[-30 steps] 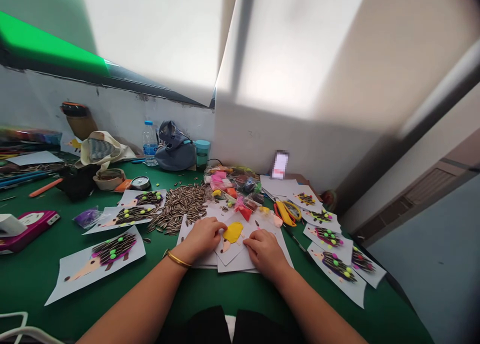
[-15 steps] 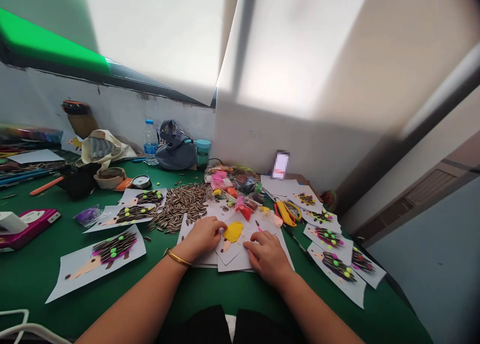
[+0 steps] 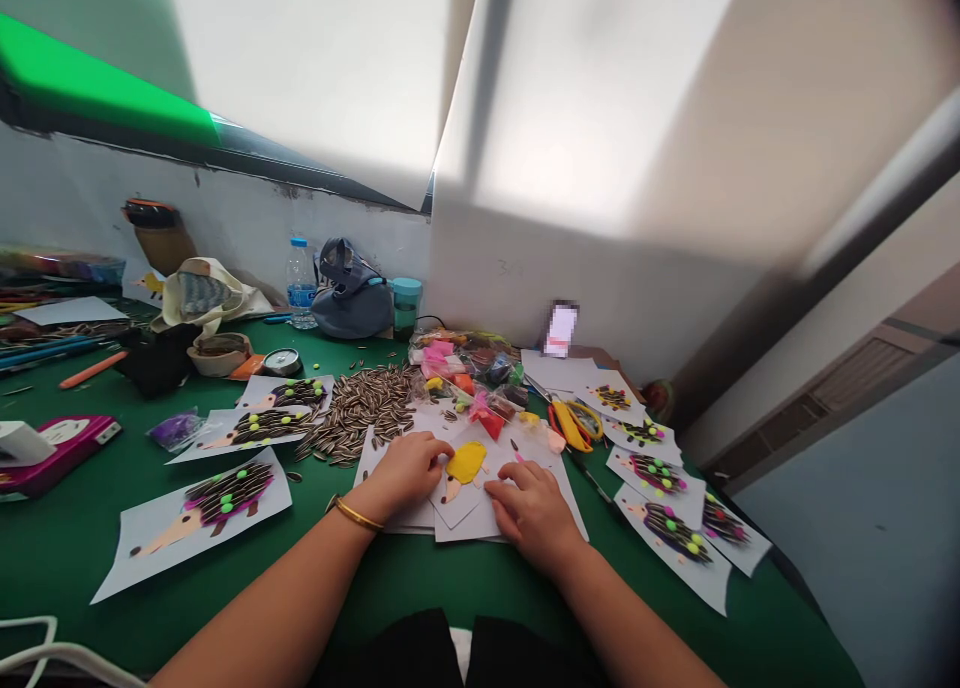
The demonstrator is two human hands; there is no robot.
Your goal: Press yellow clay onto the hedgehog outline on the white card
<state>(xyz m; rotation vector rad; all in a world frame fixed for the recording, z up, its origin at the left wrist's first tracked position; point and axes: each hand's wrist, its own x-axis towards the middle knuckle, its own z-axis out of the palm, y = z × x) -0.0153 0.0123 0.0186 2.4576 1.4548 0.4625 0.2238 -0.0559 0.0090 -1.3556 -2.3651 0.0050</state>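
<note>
On a white paper card (image 3: 459, 509) in front of me is a hedgehog figure with a yellow clay body (image 3: 466, 463) and a pinkish, pointed face with a dark nose. My left hand (image 3: 409, 471) lies over the card's left side, its bent fingers together at the yellow clay's edge; the thumb is mostly hidden. To the right of the figure, my right hand (image 3: 534, 513) rests on the paper, fingers apart and slightly bent, fingertips close to the figure's small legs. I see nothing held in it. More white sheets lie beneath both hands.
A heap of striped sunflower seeds (image 3: 367, 408) lies left of the papers. Bagged coloured clay (image 3: 487, 408) is behind them, with yellow-handled scissors (image 3: 574, 426) to the right. Seed-covered hedgehog cards (image 3: 225, 503) lie on both sides. A water bottle (image 3: 301, 286) stands near the wall.
Almost nothing differs. Both hands keep their places around the yellow hedgehog figure, the right one shifting very slightly leftward.
</note>
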